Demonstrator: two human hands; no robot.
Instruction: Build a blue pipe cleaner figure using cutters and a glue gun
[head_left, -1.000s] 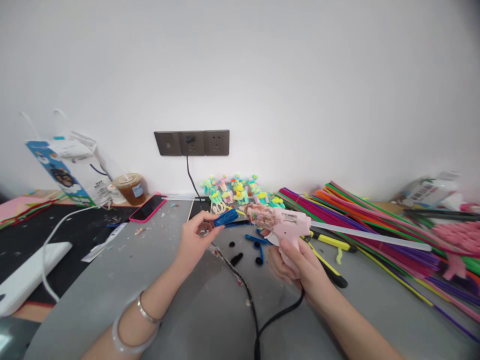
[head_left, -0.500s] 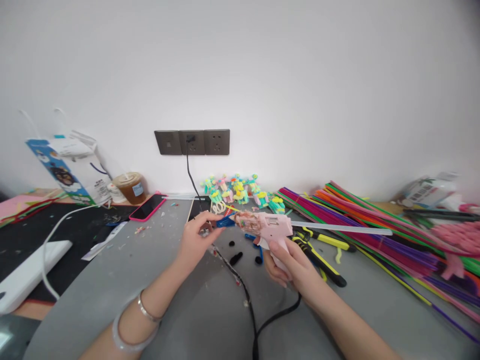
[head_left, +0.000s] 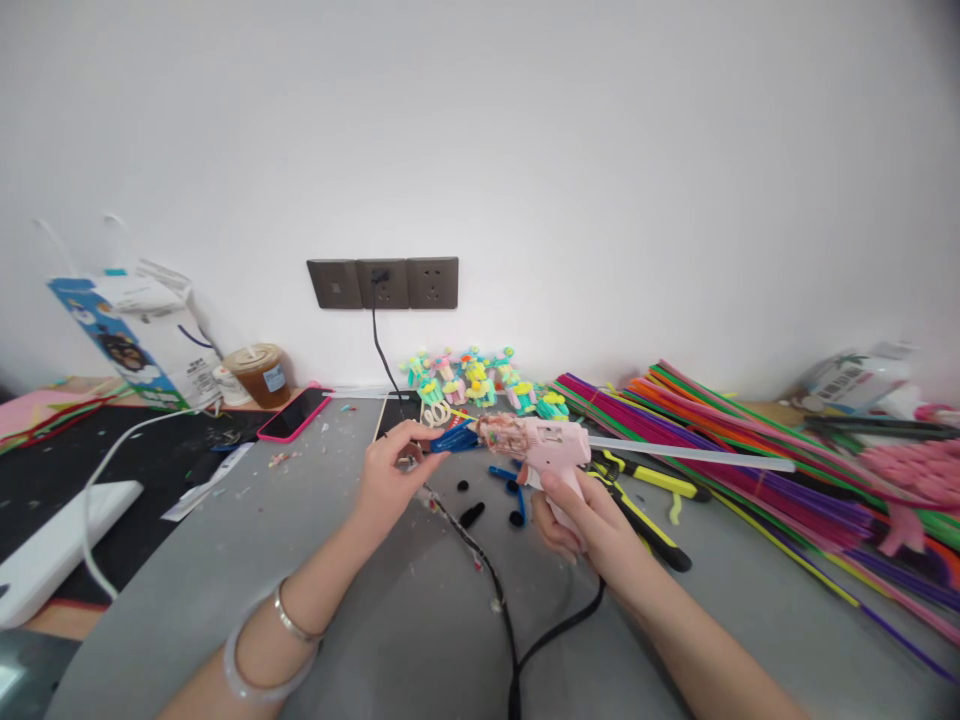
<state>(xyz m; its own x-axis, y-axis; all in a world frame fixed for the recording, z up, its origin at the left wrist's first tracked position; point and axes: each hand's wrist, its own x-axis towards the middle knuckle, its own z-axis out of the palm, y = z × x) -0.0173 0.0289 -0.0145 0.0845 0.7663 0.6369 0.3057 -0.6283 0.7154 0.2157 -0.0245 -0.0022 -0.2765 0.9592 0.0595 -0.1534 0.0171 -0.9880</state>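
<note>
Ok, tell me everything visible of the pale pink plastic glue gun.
The pale pink, plastic-looking glue gun is gripped by its handle in the right hand, held above the grey tabletop, front end towards the fuzzy blue bundle; contact there is unclear. Stringy brownish residue coats its front half. A long, translucent white glue stick protrudes from its rear.

The left hand (head_left: pixel 394 478) holds a pinch grip, its index finger (head_left: pixel 415 432) bent above and its thumb (head_left: pixel 429 468) extended below, with the left forearm (head_left: pixel 326 570) sloping down and outward from behind the grip. The right hand (head_left: pixel 585 515), to the right of that pinch, is closed in a fuller grip, its thumb (head_left: pixel 564 496) laid along the near side and its fingers (head_left: pixel 553 530) curled round the far side; the right forearm (head_left: pixel 690 615) slants down and rightward from this grip.
</note>
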